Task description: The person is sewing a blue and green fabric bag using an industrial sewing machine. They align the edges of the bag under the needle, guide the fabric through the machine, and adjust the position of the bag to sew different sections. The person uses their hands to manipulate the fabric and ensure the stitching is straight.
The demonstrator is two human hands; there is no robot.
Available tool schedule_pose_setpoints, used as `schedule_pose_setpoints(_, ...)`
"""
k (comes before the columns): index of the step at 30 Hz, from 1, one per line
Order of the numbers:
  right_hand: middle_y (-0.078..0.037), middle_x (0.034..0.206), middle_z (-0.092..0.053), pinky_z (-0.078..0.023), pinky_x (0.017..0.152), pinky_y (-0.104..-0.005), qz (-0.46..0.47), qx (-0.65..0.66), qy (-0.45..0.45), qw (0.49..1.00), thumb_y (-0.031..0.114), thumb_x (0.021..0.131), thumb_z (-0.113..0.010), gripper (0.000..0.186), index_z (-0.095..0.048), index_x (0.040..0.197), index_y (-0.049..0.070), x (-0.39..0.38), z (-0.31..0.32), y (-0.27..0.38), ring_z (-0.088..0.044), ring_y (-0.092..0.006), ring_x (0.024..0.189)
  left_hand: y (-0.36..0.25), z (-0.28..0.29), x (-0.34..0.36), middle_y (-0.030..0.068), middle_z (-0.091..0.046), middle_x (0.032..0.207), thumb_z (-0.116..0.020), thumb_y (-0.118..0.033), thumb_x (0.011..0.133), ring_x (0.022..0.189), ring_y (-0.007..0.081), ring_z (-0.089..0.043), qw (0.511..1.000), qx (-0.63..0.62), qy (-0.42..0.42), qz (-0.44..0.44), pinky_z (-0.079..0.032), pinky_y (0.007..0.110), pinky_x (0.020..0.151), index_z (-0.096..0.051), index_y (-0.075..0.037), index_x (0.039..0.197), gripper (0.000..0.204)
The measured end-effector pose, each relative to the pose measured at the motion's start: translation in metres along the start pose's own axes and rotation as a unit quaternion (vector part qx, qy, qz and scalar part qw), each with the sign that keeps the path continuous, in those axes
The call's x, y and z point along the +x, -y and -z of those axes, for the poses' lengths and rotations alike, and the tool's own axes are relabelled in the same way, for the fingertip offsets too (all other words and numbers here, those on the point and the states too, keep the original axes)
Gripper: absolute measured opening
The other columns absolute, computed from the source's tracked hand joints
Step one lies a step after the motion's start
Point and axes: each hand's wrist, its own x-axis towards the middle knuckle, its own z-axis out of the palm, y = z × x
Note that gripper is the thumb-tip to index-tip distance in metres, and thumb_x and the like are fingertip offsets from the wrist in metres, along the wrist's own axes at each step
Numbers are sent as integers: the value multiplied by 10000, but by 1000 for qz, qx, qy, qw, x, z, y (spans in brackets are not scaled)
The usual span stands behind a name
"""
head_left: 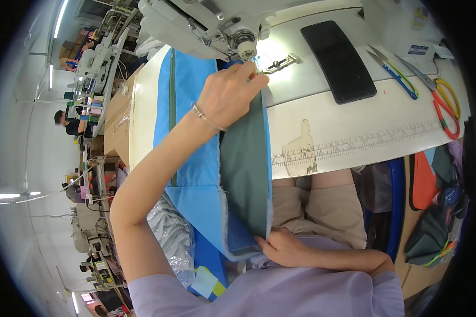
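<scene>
A long fabric piece in blue (190, 211) and dark green (243, 169) runs from the white sewing machine (206, 26) down toward my lap. My left hand (232, 90) is closed at the top of this fabric, just under the machine's needle area, its fingertips partly hidden. My right hand (277, 248) pinches the lower right corner of the fabric near my waist.
On the right of the table (365, 127) lie a black phone (338, 61), thread snips (399, 76) and scissors (441, 103). Coloured fabric pieces (428, 179) lie at lower right, plastic-wrapped material (169, 243) at lower left. Other machines and a co-worker (69, 124) are leftward.
</scene>
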Motion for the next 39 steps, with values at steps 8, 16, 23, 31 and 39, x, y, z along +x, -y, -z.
schedule_pose_setpoints(8, -264, 638, -593, -482, 598, -535, 8, -3, -23, 1000, 247, 1030, -546, 401, -615, 776, -56, -5, 0, -5, -619, -458, 602, -4, -9, 14, 65, -576, 810, -624, 11, 775, 794, 255, -642, 998, 14, 65, -5, -512, 386, 590, -624, -93, 810, 110)
schedule_pose_setpoints(16, -287, 648, -591, -486, 619, -537, 1, 20, 7, 1000, 252, 1006, -560, 416, -620, 757, -75, -3, 2, -15, -627, -463, 624, -44, 34, -35, 108, -715, 1104, -576, 75, 763, 1025, 307, -682, 953, -254, 34, 164, -561, 423, 858, -741, -91, 1007, 338)
schedule_pose_setpoints(23, -316, 722, -620, -524, 679, -521, -15, -18, 61, 998, 267, 991, -550, 401, -653, 859, -97, 2, 14, -12, -647, -482, 706, -59, 10, -55, 164, -647, 1336, -677, -44, 894, 1245, 355, -617, 976, -170, -35, 134, -467, 516, 1094, -663, -23, 1305, 411)
schedule_pose_setpoints(31, -103, 1206, -709, -529, 971, -465, 378, -609, -163, 678, 180, 940, -604, 280, -747, 1155, 73, 19, 118, 46, -674, -268, 1115, -51, 6, -63, 145, -634, 1354, -676, -54, 884, 1281, 362, -581, 956, -247, -46, 149, -433, 525, 1120, -674, -45, 1289, 406)
schedule_pose_setpoints(39, -221, 1141, -699, -527, 975, -440, 375, -674, 7, 636, 183, 858, -600, 398, -698, 1147, -73, 61, 130, 69, -666, -344, 1111, -35, -2, -53, 113, -629, 1290, -681, -31, 839, 1128, 333, -600, 953, -240, -108, 152, -484, 471, 990, -666, -31, 1247, 408)
